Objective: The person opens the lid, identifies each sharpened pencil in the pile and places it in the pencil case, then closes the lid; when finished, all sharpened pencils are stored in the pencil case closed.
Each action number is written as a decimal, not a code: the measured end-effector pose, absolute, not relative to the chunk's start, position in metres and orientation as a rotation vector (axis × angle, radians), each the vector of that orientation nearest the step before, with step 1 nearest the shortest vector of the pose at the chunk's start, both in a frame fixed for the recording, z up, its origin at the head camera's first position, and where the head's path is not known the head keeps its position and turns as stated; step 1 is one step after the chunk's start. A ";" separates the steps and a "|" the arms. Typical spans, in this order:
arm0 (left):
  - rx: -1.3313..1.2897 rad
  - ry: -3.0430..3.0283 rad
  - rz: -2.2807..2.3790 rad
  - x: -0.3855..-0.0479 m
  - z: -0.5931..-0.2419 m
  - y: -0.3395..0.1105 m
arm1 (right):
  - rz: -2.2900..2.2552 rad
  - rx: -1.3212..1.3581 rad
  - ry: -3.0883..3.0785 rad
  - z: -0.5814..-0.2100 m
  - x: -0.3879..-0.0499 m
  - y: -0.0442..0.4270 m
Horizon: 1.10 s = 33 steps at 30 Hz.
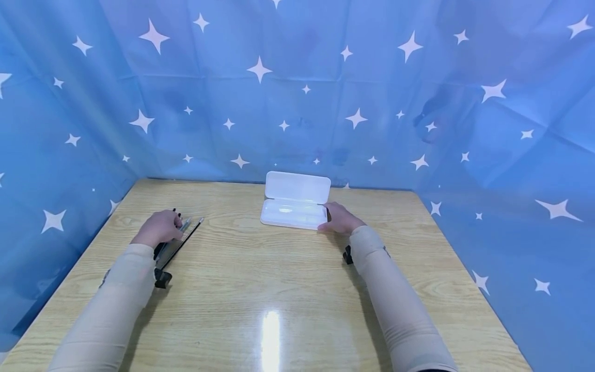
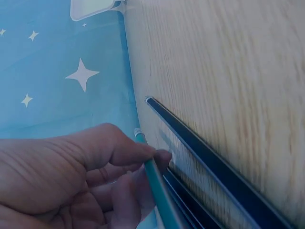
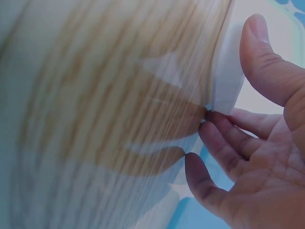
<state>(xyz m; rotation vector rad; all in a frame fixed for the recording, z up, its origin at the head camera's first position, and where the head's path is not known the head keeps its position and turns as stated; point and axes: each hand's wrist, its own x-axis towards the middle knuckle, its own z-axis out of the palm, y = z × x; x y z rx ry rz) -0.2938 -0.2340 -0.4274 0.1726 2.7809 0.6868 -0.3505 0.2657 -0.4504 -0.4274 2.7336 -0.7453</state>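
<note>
Nearest you, leftward on the table [image 1: 232, 289], a black pencil [image 2: 205, 155] lies loose; beside it your left hand [image 1: 161, 227] pinches a green pencil [image 2: 158, 188]. Farther off, your right hand [image 1: 343, 219], fingers loosely spread, touches the white case [image 1: 288, 222] (already open, with both pencils outside). The green pencil's long axis slants away, ferruled end pointing far-right.

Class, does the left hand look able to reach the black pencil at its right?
Likely yes: the black pencil lies beside it, uncovered at its far end, though the left hand pinches a green pencil.
</note>
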 end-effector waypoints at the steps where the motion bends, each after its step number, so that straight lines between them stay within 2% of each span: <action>1: 0.171 2.786 0.683 -0.293 -0.426 -0.234 | -0.744 -0.421 2.733 -0.450 -0.350 0.266; 9: 0.205 2.800 0.692 -0.292 -0.421 -0.237 | -0.740 -0.427 2.729 -0.451 -0.352 0.266; 18: 0.078 2.614 0.967 -0.291 -0.418 -0.235 | -0.753 -0.437 2.724 -0.451 -0.353 0.267; 33: 0.148 2.583 1.050 -0.296 -0.419 -0.235 | -0.732 -0.448 2.729 -0.450 -0.352 0.266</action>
